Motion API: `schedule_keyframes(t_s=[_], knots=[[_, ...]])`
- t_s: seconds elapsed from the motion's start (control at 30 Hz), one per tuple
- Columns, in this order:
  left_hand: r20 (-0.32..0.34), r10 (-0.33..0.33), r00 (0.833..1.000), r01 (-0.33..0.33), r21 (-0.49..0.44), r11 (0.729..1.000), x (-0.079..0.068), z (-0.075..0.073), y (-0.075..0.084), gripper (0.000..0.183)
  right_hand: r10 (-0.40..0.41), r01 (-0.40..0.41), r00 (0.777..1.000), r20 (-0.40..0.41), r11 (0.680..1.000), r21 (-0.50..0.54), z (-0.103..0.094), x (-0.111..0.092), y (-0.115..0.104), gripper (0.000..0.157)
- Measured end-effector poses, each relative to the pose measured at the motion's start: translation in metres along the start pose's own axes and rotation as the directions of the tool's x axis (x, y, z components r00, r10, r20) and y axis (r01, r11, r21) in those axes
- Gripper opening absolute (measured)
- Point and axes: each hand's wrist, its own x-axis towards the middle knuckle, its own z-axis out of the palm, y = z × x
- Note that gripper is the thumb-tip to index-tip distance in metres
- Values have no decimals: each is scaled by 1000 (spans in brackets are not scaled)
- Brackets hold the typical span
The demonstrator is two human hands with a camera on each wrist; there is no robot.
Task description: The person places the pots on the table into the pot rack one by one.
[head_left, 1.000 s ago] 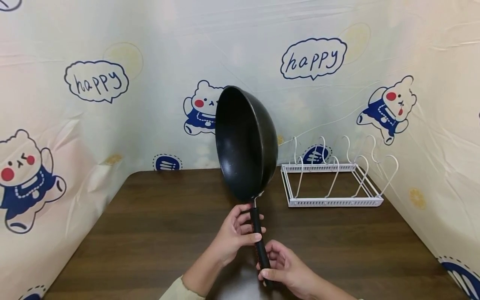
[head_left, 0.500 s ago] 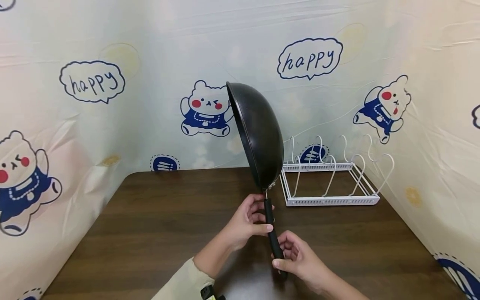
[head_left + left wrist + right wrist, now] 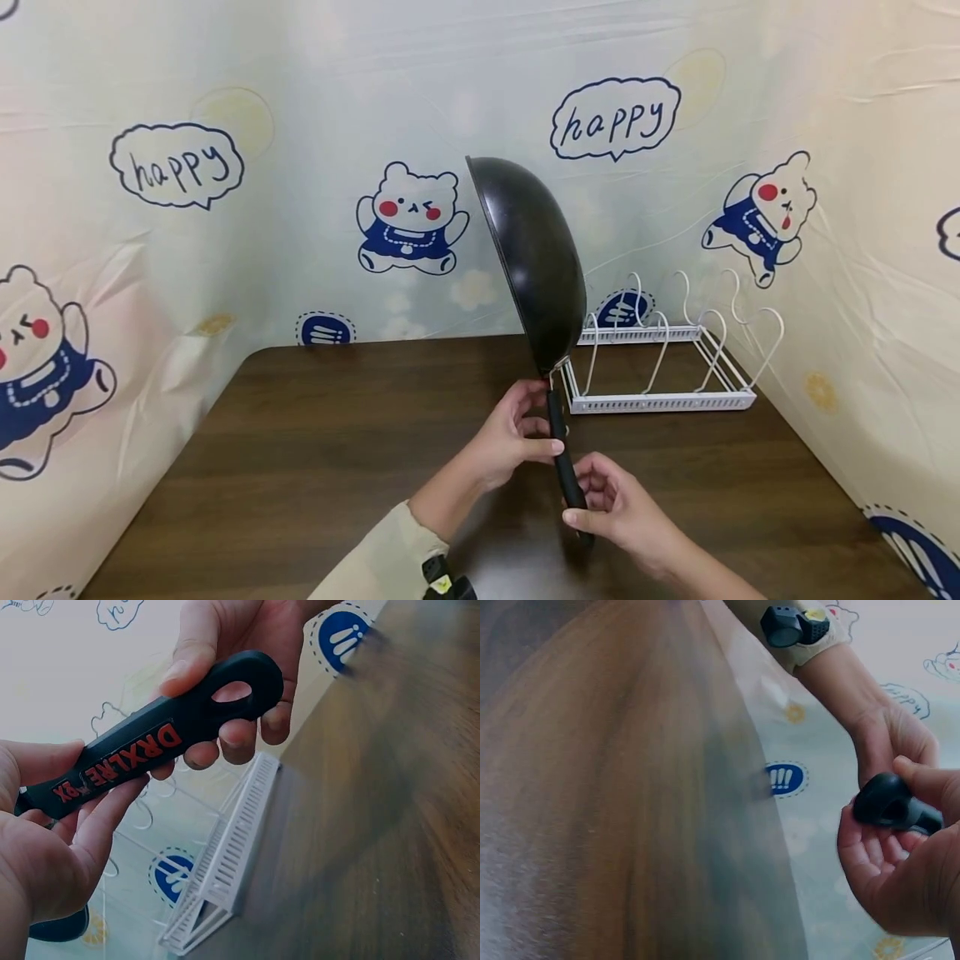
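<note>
A black wok [image 3: 536, 258] is held up above the table, its bowl on top, tilted on edge with the rounded outside toward the right. My left hand [image 3: 513, 437] grips the upper part of the wok's handle [image 3: 566, 458], just under the bowl. Lower down, my right hand [image 3: 618, 512] pinches the handle's end between thumb and fingers. In the left wrist view, red letters run along the black handle [image 3: 124, 746], and a hole shows at its end. The right wrist view catches the handle's tip [image 3: 885, 799] in the fingers. The wok's inside is hidden.
A white wire rack [image 3: 663, 404] with upright curved hooks stands at the back right of the brown wooden table [image 3: 322, 450]. The wok's bowl overlaps the rack's left end in the head view. A printed cloth [image 3: 315, 225] hangs behind the table and along both sides.
Both hands have carried the wok to the right and slightly up, closer to the rack in view. The bowl has turned, so its dark inside no longer shows, only the outside.
</note>
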Motion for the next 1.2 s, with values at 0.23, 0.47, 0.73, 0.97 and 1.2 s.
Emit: schedule_keyframes(t_s=[0.23,0.47,0.73,0.97,1.2], knots=[[35,47,998,-48,43,998,7,9,5,73,79,-81,995,-53,995,-51,-8,-2,-14,48],[59,43,997,-47,78,996,15,18,13,71,77,-88,991,-113,992,-87,-17,-5,-23,49],[114,57,992,-65,67,996,25,24,13,69,55,-82,982,-181,986,-147,-19,-9,-28,46],[150,98,984,-114,102,988,35,31,9,69,26,-80,967,-254,975,-206,-23,-13,-28,43],[169,130,977,-162,194,968,44,39,11,65,38,-131,939,-341,958,-256,-28,-14,-28,42]])
